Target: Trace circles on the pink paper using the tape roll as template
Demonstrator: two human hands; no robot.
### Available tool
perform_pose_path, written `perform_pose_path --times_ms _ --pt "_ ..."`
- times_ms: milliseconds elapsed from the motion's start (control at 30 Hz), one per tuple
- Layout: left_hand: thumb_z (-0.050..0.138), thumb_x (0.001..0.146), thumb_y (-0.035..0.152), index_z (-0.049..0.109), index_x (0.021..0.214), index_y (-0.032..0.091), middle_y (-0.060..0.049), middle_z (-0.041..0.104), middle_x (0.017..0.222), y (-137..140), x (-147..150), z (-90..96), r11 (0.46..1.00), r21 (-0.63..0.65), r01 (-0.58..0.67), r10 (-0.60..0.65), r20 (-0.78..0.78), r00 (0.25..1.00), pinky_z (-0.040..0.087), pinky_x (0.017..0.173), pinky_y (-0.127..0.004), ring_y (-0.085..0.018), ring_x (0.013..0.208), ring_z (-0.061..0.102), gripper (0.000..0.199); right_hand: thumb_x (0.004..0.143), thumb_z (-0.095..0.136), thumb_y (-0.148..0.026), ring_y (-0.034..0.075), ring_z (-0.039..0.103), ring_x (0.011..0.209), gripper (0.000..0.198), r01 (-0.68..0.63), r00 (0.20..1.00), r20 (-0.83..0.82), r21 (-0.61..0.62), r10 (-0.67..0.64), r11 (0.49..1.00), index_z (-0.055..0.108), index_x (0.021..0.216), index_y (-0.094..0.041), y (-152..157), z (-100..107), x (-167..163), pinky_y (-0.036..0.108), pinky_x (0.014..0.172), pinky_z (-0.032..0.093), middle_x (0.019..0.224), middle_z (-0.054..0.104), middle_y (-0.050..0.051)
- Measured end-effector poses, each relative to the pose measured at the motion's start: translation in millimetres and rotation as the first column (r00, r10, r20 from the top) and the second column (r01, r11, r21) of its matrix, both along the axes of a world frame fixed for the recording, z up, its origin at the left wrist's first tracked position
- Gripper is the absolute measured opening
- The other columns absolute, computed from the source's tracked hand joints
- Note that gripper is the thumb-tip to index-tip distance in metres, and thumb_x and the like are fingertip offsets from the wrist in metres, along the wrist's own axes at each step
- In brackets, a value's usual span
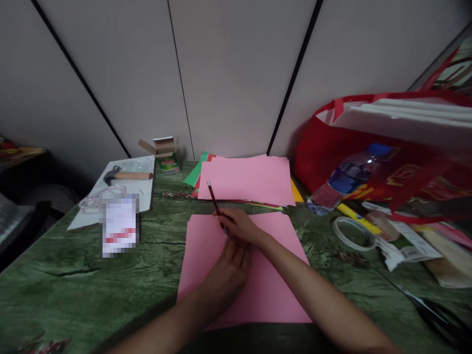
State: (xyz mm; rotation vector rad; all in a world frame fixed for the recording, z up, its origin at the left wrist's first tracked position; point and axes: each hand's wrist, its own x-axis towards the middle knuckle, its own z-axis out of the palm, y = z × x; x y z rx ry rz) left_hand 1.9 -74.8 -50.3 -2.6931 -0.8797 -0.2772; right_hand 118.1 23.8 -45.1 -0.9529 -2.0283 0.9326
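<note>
On the table in front of me lie pink paper sheets (273,290), slightly uneven at their edges. My right hand (238,223) is closed around a dark pencil (213,195), which leans up and to the left with its silvery end uppermost. The pencil's tip is hard to make out behind my fingers. Below it, my left hand (229,270) rests on the paper, palm down with fingers stretched forward. Its fingertips reach close to my right hand and are partly hidden by it. Just beyond, a second pink paper pile (247,179) covers sheets of other colours.
To the left are a white board (147,194) with a hammer (129,175) on it, a blurred-out white item (120,226) and a small open box (167,160). At right stand a bottle (344,179), a tape roll (352,233), scissors (435,314) and a red bag (313,147).
</note>
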Motion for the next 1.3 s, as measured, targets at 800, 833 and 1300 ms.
perform_pose_path --times_ms 800,833,1300 --pt "0.039 0.083 0.006 0.053 0.118 0.001 -0.021 0.060 0.117 0 1 -4.1 1.000 -0.015 0.012 -0.012 -0.014 1.000 0.033 0.102 -0.048 -0.032 0.114 0.053 0.038 0.088 0.047 -0.021 0.016 0.056 0.069 0.013 0.375 0.908 0.146 0.138 -0.393 0.917 0.057 0.080 -0.018 10 -12 2 0.027 0.066 0.040 0.075 0.063 0.003" --pt "0.040 0.083 0.006 0.053 0.117 0.000 -0.021 0.060 0.117 0 1 -4.1 1.000 -0.018 0.015 -0.015 -0.013 1.000 0.033 0.102 -0.047 -0.032 0.114 0.053 0.038 0.089 0.047 -0.022 0.016 0.055 0.067 0.015 0.397 0.895 0.159 0.140 -0.416 0.907 0.057 0.077 -0.018 11 -12 2 0.027 0.065 0.039 0.073 0.063 0.003" --pt "0.038 0.083 0.004 0.050 0.119 0.000 -0.022 0.058 0.119 2 -1 -9.7 0.999 -0.039 0.034 -0.033 0.010 0.999 0.036 0.100 -0.049 -0.032 0.116 0.051 0.039 0.086 0.050 -0.027 0.017 0.057 0.060 0.018 0.565 0.771 0.234 0.177 -0.592 0.806 0.054 0.071 -0.019 17 -11 15 0.027 0.057 0.036 0.068 0.064 0.004"
